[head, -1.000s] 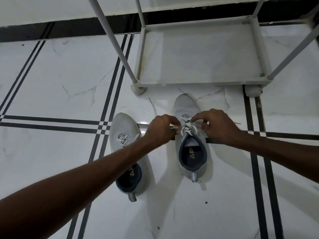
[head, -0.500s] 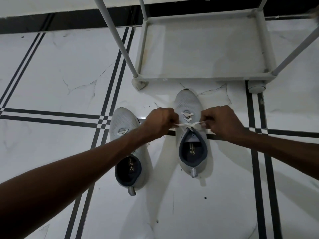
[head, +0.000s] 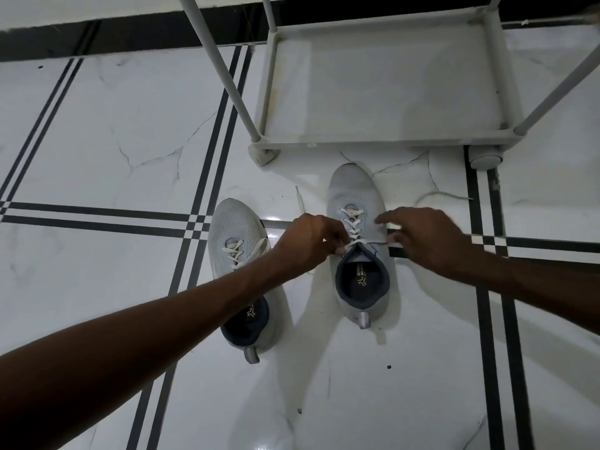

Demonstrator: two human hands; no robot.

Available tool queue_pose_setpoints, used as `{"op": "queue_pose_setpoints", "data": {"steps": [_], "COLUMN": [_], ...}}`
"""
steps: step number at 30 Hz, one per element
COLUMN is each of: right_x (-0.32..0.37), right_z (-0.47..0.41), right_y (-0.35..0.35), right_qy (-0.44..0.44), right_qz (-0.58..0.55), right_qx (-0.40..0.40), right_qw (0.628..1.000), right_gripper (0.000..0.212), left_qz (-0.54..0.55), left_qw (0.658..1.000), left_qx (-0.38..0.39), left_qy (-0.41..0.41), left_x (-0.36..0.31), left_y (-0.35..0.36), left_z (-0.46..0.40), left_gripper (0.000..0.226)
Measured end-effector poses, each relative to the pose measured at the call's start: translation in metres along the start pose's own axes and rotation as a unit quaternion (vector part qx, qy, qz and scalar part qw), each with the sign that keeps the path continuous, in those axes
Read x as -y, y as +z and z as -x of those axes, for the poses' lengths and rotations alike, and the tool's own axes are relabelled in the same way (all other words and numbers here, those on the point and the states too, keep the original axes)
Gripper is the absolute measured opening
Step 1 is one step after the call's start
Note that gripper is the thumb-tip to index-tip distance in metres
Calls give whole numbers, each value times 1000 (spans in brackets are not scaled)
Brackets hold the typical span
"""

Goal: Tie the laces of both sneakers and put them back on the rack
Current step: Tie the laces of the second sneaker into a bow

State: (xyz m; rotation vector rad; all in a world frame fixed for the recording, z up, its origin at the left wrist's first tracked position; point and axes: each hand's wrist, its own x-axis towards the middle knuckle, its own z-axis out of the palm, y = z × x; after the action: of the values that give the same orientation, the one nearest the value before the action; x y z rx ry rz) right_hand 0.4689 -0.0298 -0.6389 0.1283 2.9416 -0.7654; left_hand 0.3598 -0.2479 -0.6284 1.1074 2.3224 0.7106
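Item: right-hand sneaker [head: 355, 203], grey mesh, toe toward the rack [head: 383, 141], heel toward the wearer, standing on the tiled floor [head: 97, 141] just short of the rack's lowest shelf. Long axis ran fore-and-aft, away from the person.

Laces [head: 353, 222]: crossed up the tongue, not knotted. One free end [head: 435, 194] trailed over the floor beyond the right side of the shoe; another thin strand lay on the floor to the shoe's left.

Left hand [head: 308, 245]: fingers [head: 336, 241] pinched shut on the lace at the top eyelets, touching the collar. Right hand [head: 425, 238]: fingers [head: 386, 217] spread and released, hovering at the shoe's right edge, holding nothing (the trailing end lay forward and right of them, apart).

Judgement: the right hand was nearer that loose end and would have to reach forward for it.

Second sneaker [head: 240, 254]: beside the first, to its left, partly under the left forearm; laces looked loose
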Motion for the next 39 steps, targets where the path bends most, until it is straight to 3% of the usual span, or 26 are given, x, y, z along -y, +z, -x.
{"op": "queue_pose_setpoints", "data": {"steps": [4, 7, 11, 13, 15, 18, 24, 27, 29, 31, 36, 39], "right_x": [16, 16, 20, 17, 15, 13, 11, 3, -6, -9, 8, 18], "right_z": [-5, -8, -6, -5, -4, 5, 12, 9, 8, 7, 9, 11], "right_y": [10, 7, 11, 13, 16, 21, 30, 22, 7, -12, -52, -62], "right_qy": [37, 43, -10, -77, -151, -205, -189, -165, -113, -66, 10, 43], "right_qz": [-91, -92, -9, 24, 87, 154, 184, 145, 107, 60, -166, -342], "right_qx": [39, 36, 19, 8, -5, -14, 28, 53, 92, 148, 265, 245], "right_qw": [994, 994, 1000, 997, 985, 966, 964, 974, 983, 985, 950, 906], "right_gripper": [22, 13, 13, 8, 21, 38, 37, 24, 9, 9, 11, 10], "left_qz": [71, 33, -56, -123, -168, -184, -177, -130, -54, 50, 291, 397], "left_qw": [994, 994, 998, 990, 978, 972, 977, 985, 990, 982, 923, 883], "left_qx": [-14, -8, 6, 11, 24, 36, 81, 105, 126, 153, 207, 212], "left_qy": [-84, -103, -15, 71, 121, 141, 89, 40, -42, -102, -145, -137], "left_x": [-3, -8, -11, -8, -6, -3, -5, 13, 26, 31, 12, 4], "left_y": [6, 5, 2, 2, 3, 6, 15, 8, -6, -23, -49, -56], "left_z": [0, -3, -4, 0, 6, 11, 18, 18, 23, 29, 30, 25], "left_gripper": [9, 10, 21, 23, 21, 30, 12, 14, 4, 5, 21, 16]}}
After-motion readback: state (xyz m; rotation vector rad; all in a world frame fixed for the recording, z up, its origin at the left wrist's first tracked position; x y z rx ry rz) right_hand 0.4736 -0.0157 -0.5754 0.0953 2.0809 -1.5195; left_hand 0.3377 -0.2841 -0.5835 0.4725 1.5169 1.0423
